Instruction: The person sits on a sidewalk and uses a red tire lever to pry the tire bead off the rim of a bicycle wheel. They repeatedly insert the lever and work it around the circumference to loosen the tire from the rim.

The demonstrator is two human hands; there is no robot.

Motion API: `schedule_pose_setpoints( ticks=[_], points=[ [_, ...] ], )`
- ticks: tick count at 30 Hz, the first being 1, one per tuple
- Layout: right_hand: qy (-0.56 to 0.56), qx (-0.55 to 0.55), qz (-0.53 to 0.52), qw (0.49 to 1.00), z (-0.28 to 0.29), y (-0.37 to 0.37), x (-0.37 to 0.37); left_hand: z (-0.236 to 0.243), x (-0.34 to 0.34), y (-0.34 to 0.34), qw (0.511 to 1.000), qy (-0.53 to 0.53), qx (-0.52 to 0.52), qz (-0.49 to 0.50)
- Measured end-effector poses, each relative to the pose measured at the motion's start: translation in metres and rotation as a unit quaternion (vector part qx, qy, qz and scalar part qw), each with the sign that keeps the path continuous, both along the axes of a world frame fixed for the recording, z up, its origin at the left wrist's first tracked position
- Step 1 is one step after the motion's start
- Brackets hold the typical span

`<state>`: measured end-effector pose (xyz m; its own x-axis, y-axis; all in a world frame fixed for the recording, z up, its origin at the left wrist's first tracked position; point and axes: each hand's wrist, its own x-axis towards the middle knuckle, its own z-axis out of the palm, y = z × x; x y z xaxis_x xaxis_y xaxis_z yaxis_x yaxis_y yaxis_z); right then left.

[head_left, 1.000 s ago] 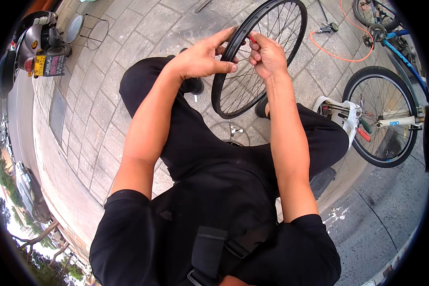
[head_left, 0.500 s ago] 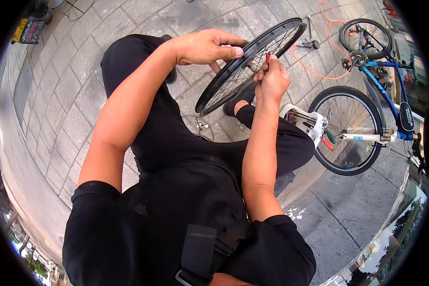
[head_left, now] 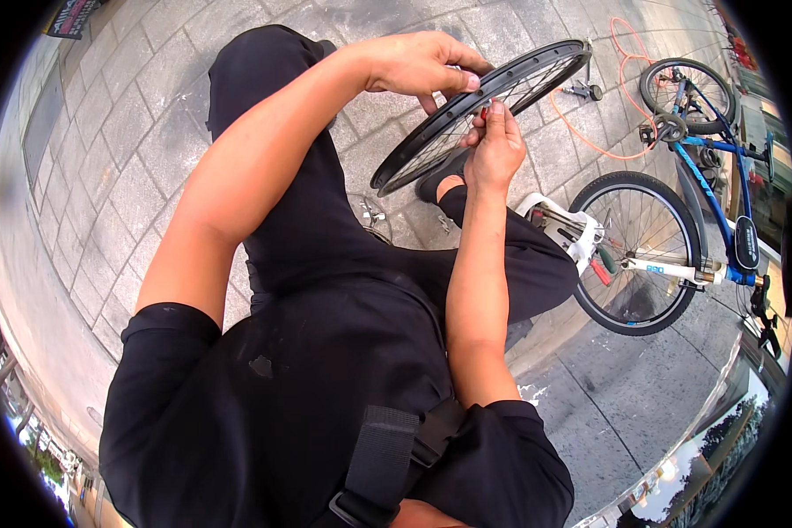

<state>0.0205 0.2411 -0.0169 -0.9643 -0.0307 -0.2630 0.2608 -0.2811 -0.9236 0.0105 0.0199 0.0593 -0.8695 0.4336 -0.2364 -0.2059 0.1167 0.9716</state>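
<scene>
A bare bicycle wheel with a black rim [head_left: 431,132] and thin spokes is tilted, nearly edge-on, in front of me. My left hand [head_left: 422,66] grips the rim's upper side, thumb on top and fingers curling under. On the near side of the rim, my right hand [head_left: 495,154] pinches a small red spoke wrench [head_left: 485,113] against a spoke end beside the rim. Fingers partly cover the wrench. The wheel's lower side hangs beside my shoe [head_left: 431,187]; how the wheel is supported at its hub is hidden.
At right a blue bicycle [head_left: 704,163] lies with its front wheel [head_left: 634,251] toward me. A white tool holder [head_left: 559,220] with tools, including a red-handled one, stands beside my right knee. An orange hose [head_left: 581,136] and an inflator [head_left: 591,91] lie on the paving [head_left: 141,158].
The wheel has tilted flatter and shifted right in view, with my left hand moving right along with it. My right hand stays by the rim with the spoke wrench. The whole view has shifted slightly.
</scene>
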Motion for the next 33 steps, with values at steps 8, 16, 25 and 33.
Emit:
schedule_pose_setpoints(
  ticks=[8,16,25,33],
  points=[
    [0.039,-0.038,0.018,0.998,0.006,-0.015,-0.003,-0.003,-0.003,0.002,0.999,0.022,-0.002,0.024],
    [-0.04,-0.181,0.063,0.981,-0.006,-0.008,-0.004,-0.004,-0.005,0.002,0.997,0.049,-0.055,0.027],
    [-0.002,-0.102,0.075,0.992,-0.001,-0.003,-0.023,-0.002,-0.004,0.005,0.984,0.121,-0.114,0.059],
    [-0.062,-0.161,0.073,0.982,-0.002,-0.014,-0.022,-0.021,-0.013,0.01,0.972,0.179,-0.116,0.095]
  ],
)
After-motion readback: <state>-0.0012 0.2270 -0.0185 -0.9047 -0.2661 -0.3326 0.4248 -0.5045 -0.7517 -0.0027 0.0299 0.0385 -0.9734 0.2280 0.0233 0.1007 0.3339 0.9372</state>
